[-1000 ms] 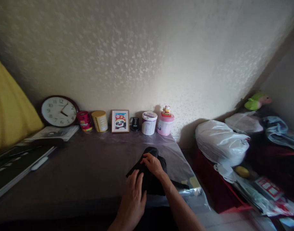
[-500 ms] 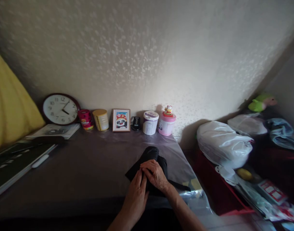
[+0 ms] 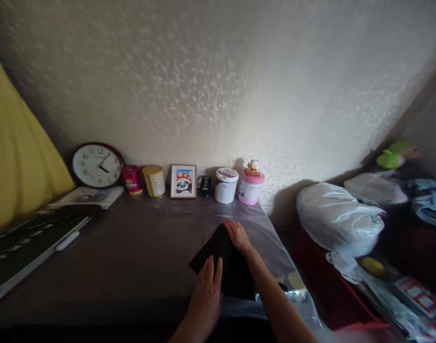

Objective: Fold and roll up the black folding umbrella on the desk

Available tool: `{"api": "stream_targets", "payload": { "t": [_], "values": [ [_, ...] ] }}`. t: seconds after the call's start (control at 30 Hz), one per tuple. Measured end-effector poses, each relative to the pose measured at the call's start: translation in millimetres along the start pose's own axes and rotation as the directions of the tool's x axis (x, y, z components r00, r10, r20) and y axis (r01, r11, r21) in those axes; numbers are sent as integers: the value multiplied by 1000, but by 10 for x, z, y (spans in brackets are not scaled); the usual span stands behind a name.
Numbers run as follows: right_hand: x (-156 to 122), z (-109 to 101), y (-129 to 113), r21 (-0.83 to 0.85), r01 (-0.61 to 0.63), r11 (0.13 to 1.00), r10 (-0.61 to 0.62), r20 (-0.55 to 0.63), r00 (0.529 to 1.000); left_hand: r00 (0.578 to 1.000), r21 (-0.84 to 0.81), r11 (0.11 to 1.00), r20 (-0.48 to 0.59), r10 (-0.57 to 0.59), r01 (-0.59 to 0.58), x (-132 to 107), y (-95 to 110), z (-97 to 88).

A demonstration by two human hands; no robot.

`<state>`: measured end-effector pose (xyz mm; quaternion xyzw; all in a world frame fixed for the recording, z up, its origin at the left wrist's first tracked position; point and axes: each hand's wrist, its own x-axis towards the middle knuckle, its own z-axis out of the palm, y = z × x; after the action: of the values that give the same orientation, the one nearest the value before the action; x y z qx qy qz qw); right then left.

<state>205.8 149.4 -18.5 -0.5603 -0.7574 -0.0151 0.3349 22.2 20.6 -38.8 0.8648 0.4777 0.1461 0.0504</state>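
A dark folded cloth (image 3: 218, 252) lies on the table (image 3: 132, 247), near its front right part. My left hand (image 3: 207, 290) rests flat on the cloth's near end, fingers stretched out. My right hand (image 3: 238, 236) lies flat on the cloth's far right corner, fingers extended along its edge. Neither hand grips anything. The cloth looks flattened under both palms.
Along the wall stand a round clock (image 3: 96, 165), a red tin (image 3: 131, 179), a yellow tin (image 3: 154, 180), a framed panda picture (image 3: 183, 181), a white tub (image 3: 226, 185) and a pink tub (image 3: 251, 186). Books (image 3: 32, 238) lie left. A white plastic bag (image 3: 337, 219) sits right.
My right hand slid forward from the cloth's middle to its far corner. The bulging far end of the cloth is pressed flat. My left hand drew slightly nearer.
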Motion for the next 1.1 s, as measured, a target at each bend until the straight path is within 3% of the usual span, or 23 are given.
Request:
{"api": "stream_targets", "payload": {
  "t": [0.1,0.17,0.23,0.3,0.37,0.57,0.87,1.0,1.1],
  "values": [
    [-22,-129,-106,-44,-107,993,100,-128,987,993,-23,999,117,-30,33,-8,27,-149],
    [-146,-235,-273,-5,-67,998,65,-200,978,985,-41,997,163,-54,61,-15,38,-218],
    [-319,-309,-459,61,42,997,-31,-180,983,982,-51,996,179,-67,77,-14,35,-225],
    [-474,-323,-592,114,140,984,-135,-50,990,983,-56,995,168,-71,82,-1,18,-161],
    [-548,-280,-629,114,161,980,-162,0,987,989,-60,995,133,-70,78,22,-9,-53],
    [-321,-71,-379,47,71,996,-72,17,997,993,-19,997,96,-68,70,112,-127,232],
    [17,54,-47,39,27,999,-26,-19,999,995,-80,993,63,-76,81,187,-305,349],
    [35,47,93,16,-116,993,117,-112,987,991,-85,991,94,-100,108,173,-316,297],
    [-147,0,4,51,-211,976,217,-259,941,986,-136,985,146,-87,107,152,-323,220]
  ]
}}
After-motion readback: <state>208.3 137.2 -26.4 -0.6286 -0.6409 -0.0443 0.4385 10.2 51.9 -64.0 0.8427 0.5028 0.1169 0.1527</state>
